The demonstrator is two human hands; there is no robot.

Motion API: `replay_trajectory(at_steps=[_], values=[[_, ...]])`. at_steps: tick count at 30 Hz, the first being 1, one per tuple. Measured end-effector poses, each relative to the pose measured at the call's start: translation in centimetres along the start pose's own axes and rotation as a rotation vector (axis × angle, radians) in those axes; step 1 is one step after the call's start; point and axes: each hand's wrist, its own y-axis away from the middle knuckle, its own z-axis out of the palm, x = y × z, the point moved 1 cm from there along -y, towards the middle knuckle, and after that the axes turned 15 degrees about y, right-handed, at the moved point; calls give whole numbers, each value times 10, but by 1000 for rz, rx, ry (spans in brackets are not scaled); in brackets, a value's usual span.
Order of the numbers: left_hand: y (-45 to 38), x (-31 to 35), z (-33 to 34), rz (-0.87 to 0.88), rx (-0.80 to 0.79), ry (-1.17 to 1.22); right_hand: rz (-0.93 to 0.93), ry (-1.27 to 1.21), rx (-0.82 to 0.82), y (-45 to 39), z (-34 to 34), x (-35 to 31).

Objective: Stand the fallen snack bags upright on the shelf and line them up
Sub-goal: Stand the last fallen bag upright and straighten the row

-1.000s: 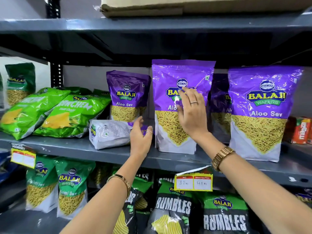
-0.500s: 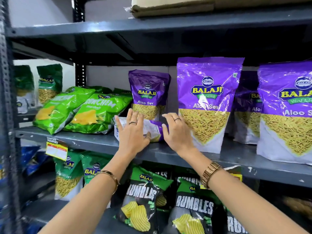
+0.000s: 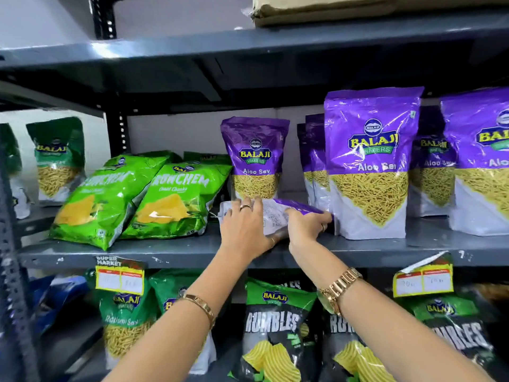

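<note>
A fallen purple Aloo Sev bag [image 3: 275,213] lies on its side on the grey middle shelf [image 3: 165,250], white back panel up. My left hand [image 3: 243,226] grips its left end and my right hand [image 3: 307,226] grips its purple right end. Behind it a smaller Aloo Sev bag [image 3: 254,158] stands upright. To the right a large Aloo Sev bag [image 3: 367,164] stands upright at the shelf front, with another [image 3: 480,161] at the far right. Two green Crunchem bags [image 3: 176,199] lean back on the left.
More purple bags [image 3: 432,161] stand behind the front row. A green Balaji bag [image 3: 56,158] stands on the neighbouring shelf at far left. Rumbles bags [image 3: 272,326] fill the lower shelf. Price tags [image 3: 119,279] hang from the shelf edge. A cardboard box [image 3: 316,9] sits above.
My right hand left the large upright bag and came down to the fallen bag. Both hands now hold it, and its right end has lifted slightly.
</note>
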Motion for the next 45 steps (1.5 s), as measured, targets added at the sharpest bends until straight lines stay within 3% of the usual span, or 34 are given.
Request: replay_trajectory(at_steps=[6,12,24,29,34,37,39,41,45], values=[[9,-8,1,59,56,59,229,-104,82,6,6,-7],[19,-21,3,40,210,143,194,-82,107,-6,1,-22],[32,-22,11,-92,362,367,-328,58,165,-5,9,-51],[24,-31,21,-213,253,524,-645,66,23,11,18,-69],[5,-38,26,-401,106,579,-769,151,-211,12,33,-75],[-5,-47,27,-439,39,724,-815,81,-183,-4,34,-68],[-10,-53,27,-422,6,783,-790,65,-107,-23,33,-59],[-13,-57,28,-425,-24,820,-701,161,-131,-47,33,-47],[-14,-60,30,-407,9,899,-288,213,-514,-80,40,-24]])
